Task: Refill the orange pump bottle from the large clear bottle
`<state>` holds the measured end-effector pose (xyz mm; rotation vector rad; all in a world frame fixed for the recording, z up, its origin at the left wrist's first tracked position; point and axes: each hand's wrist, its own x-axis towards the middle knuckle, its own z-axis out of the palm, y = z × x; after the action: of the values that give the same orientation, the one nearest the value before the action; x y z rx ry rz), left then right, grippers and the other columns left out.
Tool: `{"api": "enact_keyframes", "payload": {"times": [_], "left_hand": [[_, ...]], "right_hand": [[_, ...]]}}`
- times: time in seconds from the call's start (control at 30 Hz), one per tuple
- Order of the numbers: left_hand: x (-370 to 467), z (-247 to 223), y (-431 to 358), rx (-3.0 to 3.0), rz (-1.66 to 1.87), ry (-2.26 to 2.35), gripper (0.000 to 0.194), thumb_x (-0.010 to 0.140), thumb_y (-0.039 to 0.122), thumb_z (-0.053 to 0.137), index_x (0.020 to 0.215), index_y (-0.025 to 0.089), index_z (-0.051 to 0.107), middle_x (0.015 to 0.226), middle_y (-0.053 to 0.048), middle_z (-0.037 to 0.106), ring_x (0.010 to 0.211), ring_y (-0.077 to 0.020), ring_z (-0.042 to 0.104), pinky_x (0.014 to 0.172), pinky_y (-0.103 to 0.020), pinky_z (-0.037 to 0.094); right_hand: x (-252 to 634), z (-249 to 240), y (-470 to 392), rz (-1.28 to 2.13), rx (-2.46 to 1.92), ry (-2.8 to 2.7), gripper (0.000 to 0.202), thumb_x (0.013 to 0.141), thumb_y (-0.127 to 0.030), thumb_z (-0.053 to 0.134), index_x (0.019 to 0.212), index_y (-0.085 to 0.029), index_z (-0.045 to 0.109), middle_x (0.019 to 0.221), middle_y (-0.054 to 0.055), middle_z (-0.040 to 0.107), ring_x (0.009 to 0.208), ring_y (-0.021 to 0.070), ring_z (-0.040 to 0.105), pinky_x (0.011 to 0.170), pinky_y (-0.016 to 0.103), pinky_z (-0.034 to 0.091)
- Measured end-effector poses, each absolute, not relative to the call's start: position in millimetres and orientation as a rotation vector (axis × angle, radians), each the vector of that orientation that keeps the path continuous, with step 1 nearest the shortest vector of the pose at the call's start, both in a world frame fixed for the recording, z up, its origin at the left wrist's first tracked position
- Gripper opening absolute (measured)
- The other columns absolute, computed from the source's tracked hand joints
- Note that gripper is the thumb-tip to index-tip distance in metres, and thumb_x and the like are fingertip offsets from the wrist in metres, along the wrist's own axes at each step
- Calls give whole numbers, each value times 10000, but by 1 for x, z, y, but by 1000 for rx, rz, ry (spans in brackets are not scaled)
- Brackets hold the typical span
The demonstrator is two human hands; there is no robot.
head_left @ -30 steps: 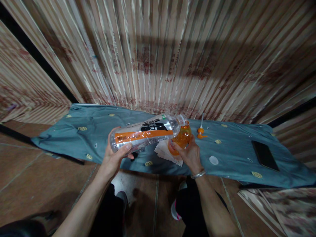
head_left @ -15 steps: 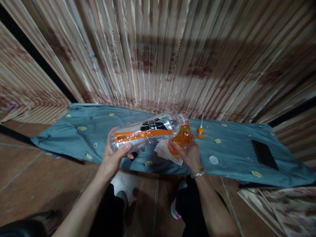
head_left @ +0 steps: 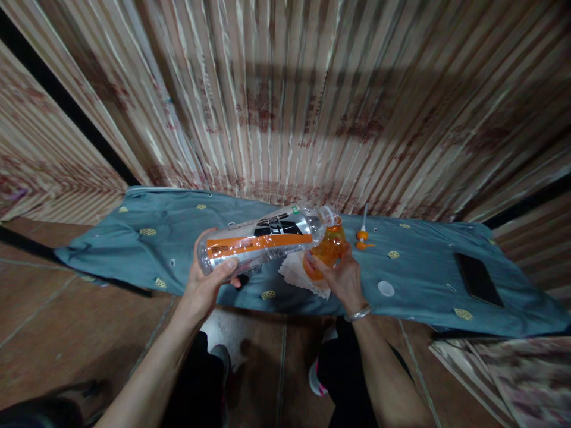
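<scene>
My left hand (head_left: 206, 288) is wrapped round the base of a large clear plastic bottle (head_left: 259, 239) with a silver, black and orange label. The bottle is tilted nearly flat, its uncapped neck pointing right. That neck lies at the mouth of an orange see-through bottle (head_left: 325, 254), which my right hand (head_left: 342, 279) grips and holds at a slant. Whether liquid is passing between them I cannot tell. A white cloth (head_left: 298, 274) lies under the orange bottle. Beyond my right hand rests an orange pump head (head_left: 364, 238) with a clear tube.
A teal patterned cloth (head_left: 414, 279) covers the narrow table. On its right side lie a white round cap (head_left: 386, 289) and a black phone (head_left: 478, 279). A striped curtain (head_left: 285, 119) hangs behind, with a dark pole (head_left: 71, 98) at the left.
</scene>
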<state>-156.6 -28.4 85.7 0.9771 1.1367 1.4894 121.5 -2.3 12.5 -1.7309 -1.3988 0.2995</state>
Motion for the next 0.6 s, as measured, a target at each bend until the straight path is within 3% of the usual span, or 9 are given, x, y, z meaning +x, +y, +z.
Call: {"api": "enact_keyframes", "payload": {"times": [0.6], "left_hand": [[-158, 84, -28, 994, 1497, 1135, 912, 620, 393, 943, 1397, 247, 489, 1111, -57, 705, 705, -168, 672, 418, -227, 526]], "right_hand": [[122, 12, -2, 311, -1730, -1400, 668, 784, -643, 732, 1223, -151, 621, 1047, 204, 806, 952, 401, 790, 825, 519, 629]]}}
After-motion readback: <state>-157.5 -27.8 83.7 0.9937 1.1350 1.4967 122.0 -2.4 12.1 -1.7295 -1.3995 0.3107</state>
